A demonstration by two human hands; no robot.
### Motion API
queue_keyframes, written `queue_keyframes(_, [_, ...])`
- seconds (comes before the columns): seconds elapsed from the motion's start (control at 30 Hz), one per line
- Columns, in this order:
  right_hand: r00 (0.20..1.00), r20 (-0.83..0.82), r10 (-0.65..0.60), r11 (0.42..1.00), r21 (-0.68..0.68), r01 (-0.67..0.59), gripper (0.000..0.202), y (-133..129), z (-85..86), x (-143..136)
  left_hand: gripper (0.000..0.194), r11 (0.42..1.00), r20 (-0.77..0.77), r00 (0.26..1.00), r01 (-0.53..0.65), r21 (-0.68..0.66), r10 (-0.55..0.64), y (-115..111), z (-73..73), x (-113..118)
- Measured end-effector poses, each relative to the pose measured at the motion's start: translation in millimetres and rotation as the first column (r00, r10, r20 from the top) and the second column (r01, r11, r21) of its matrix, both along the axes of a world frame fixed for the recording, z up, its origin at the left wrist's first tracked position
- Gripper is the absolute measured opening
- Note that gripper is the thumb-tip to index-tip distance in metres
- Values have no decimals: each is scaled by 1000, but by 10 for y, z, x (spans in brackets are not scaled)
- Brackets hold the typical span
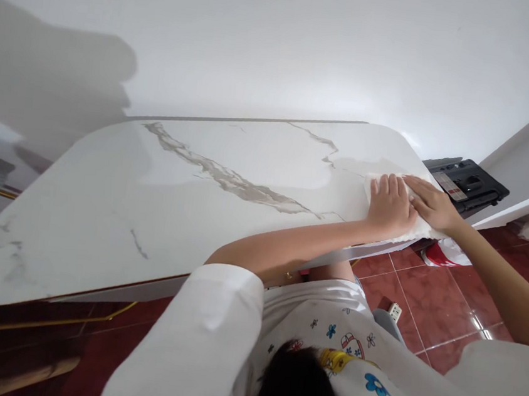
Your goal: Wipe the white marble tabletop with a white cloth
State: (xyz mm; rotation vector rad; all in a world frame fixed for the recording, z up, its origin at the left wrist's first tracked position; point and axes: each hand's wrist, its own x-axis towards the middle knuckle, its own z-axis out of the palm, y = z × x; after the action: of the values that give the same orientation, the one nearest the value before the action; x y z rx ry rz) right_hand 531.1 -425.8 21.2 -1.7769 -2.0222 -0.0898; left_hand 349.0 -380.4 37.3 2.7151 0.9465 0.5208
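Observation:
A white cloth (pixel 424 230) with a slightly ruffled edge lies on the right end of a white marble-patterned tabletop (pixel 260 153). My left hand (pixel 392 206) presses down on it, fingers bent and close together. Beside it, my right hand (pixel 437 207) is also on the cloth, its fingers reaching toward the left hand and partly overlapped by it. Both hands sit near the table's rounded right corner. Whether the cloth is folded under the palms is hidden.
A white wall (pixel 280 48) runs along the table's far edge. Past the right end is a black case (pixel 471 182) with a label. Below, a white power strip (pixel 394 312) and a red-and-white bag (pixel 445 253) lie on red floor tiles (pixel 425 290).

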Motion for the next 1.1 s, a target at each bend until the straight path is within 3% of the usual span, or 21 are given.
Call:
queue_keyframes(0.23, [997,-44,-62,998,12,62,54,-107,9,483,60,998,58,998,6,55,-9,-104,-31,472])
queue_keyframes(0.47, [993,-32,-114,993,-5,114,48,153,3,784,62,998,75,997,20,67,-25,145,-43,801])
queue_keyframes(0.63, [981,-74,-181,983,-38,179,49,505,19,919,64,998,73,997,-26,57,22,441,-67,1006])
queue_keyframes(0.83, [964,-101,-246,969,-62,241,48,1042,21,1033,57,998,65,997,-34,52,31,968,-73,1181])
queue_keyframes(1.1, [964,-131,-231,972,-78,222,52,1736,86,1071,58,999,37,999,-24,27,23,1642,-49,1301])
